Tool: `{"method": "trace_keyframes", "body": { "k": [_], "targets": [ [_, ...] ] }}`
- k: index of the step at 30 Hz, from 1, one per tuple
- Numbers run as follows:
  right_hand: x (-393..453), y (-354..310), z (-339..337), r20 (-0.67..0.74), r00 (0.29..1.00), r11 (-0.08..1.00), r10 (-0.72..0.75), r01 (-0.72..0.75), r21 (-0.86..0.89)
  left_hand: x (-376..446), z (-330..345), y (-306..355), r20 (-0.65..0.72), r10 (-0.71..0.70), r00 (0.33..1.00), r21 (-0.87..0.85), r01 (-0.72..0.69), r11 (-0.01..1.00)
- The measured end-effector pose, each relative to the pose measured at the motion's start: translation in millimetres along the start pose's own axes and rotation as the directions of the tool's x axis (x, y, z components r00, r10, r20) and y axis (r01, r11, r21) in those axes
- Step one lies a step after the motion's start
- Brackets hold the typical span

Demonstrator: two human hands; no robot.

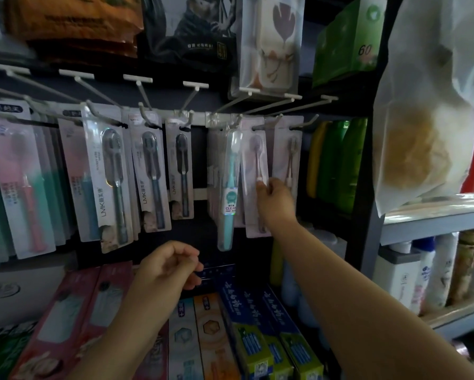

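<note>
Pale pink and hanging from the row of white wire hooks (144, 97), the flat blister pack with a pink-handled toothbrush (253, 160) sits right of centre on the far display wall. Our right hand (275, 198) reaches up and away to it. The fingertips (261, 185) pinch the pack about halfway down its right edge, so most of the card hangs to the left of the hand and above it. The lower end of the pack drops down beside our wrist. The pack hangs nearly upright, with its foot swung slightly to the right.

Just to its left, touching or almost touching it, hangs a teal toothbrush in a clear plastic sleeve (229, 187). Further left are grey carded packs with dark toothbrushes (112, 174).

Our left hand (167, 267) is lower and nearer to us, well apart from the pink pack. Its fingers are curled in with the thumb against them, and we see nothing in its grip. It hovers over the blue toothpaste cartons (246, 300) lying on the near shelf. Green plastic bottles (345, 165) stand to the right of the hooks.
</note>
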State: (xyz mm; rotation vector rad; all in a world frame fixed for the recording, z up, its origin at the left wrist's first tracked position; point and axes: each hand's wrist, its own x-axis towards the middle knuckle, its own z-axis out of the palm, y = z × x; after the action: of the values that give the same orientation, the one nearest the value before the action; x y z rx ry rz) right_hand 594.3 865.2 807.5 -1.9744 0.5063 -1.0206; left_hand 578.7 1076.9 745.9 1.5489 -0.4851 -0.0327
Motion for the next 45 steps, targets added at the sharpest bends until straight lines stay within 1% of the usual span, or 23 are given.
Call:
{"method": "trace_keyframes", "body": {
  "k": [2, 4, 6, 10, 13, 15, 17, 19, 21, 25, 29, 31, 33, 38, 41, 45],
  "targets": [
    [-7.1, 8.7, -1.2, -0.007, 1.000, 0.999, 0.003, -0.004, -0.046, -0.6, 1.0, -2.7, -0.002, -0.002, 1.000, -0.019, 0.002, 1.000],
    [-21.5, 14.0, -8.2, 0.005, 1.000, 1.000, 0.010, -0.009, -0.008, -0.4, 2.8, -6.5, -0.001, -0.001, 1.000, -0.030, 0.001, 1.000],
    [-39.9, 18.1, -20.2, -0.007, 1.000, 0.999, -0.019, 0.019, 0.041, -0.4, 5.4, -11.2, 0.008, 0.014, 1.000, -0.033, -0.014, 0.999],
    [-91.9, 31.4, -54.8, -0.078, 0.993, 0.985, -0.090, 0.101, 0.140, -9.6, 15.7, -20.2, 0.036, 0.058, 0.998, -0.049, -0.056, 0.997],
    [-148.4, 52.2, -91.1, -0.111, 0.988, 0.980, -0.104, 0.121, 0.159, -30.3, 30.3, -26.7, 0.080, 0.092, 0.993, -0.066, -0.087, 0.994],
    [-190.4, 73.7, -117.4, -0.134, 0.990, 0.983, -0.050, 0.073, 0.171, -51.1, 42.1, -34.5, 0.136, 0.097, 0.986, -0.082, -0.086, 0.993],
    [-233.3, 102.8, -142.9, -0.192, 0.981, 0.988, 0.033, -0.004, 0.153, -76.2, 55.3, -47.8, 0.210, 0.069, 0.975, -0.097, -0.049, 0.994],
    [-278.6, 138.9, -166.7, -0.269, 0.954, 0.987, 0.136, -0.108, 0.116, -105.3, 69.6, -66.6, 0.295, 0.033, 0.955, -0.082, -0.009, 0.997],
    [-328.9, 174.4, -187.4, -0.326, 0.911, 0.967, 0.254, -0.247, 0.063, -137.5, 84.8, -90.2, 0.384, -0.036, 0.922, -0.044, 0.057, 0.997],
    [-433.2, 230.8, -211.5, -0.370, 0.783, 0.851, 0.500, -0.523, 0.042, -204.0, 110.8, -149.8, 0.505, -0.260, 0.823, 0.122, 0.230, 0.966],
    [-526.5, 274.4, -217.3, -0.348, 0.641, 0.687, 0.684, -0.726, 0.014, -268.2, 124.8, -221.3, 0.562, -0.452, 0.693, 0.284, 0.352, 0.892],
    [-565.8, 295.0, -215.0, -0.295, 0.545, 0.571, 0.785, -0.821, 0.003, -297.2, 128.1, -257.1, 0.561, -0.542, 0.625, 0.357, 0.408, 0.840],
    [-601.6, 316.0, -208.1, -0.247, 0.416, 0.433, 0.875, -0.901, 0.015, -324.8, 130.5, -292.1, 0.559, -0.617, 0.555, 0.434, 0.438, 0.787],
    [-669.2, 371.8, -182.4, -0.177, 0.170, 0.179, 0.969, -0.983, 0.037, -377.3, 140.4, -377.9, 0.502, -0.764, 0.405, 0.595, 0.479, 0.645],
    [-699.5, 410.1, -163.1, -0.135, 0.057, 0.060, 0.989, -0.998, 0.022, -397.1, 149.5, -425.2, 0.466, -0.822, 0.326, 0.666, 0.482, 0.569],
    [-732.6, 478.2, -131.3, -0.095, -0.072, -0.072, 0.993, -0.997, 0.005, -420.0, 168.4, -501.3, 0.446, -0.864, 0.234, 0.751, 0.427, 0.504]
  ]
}}
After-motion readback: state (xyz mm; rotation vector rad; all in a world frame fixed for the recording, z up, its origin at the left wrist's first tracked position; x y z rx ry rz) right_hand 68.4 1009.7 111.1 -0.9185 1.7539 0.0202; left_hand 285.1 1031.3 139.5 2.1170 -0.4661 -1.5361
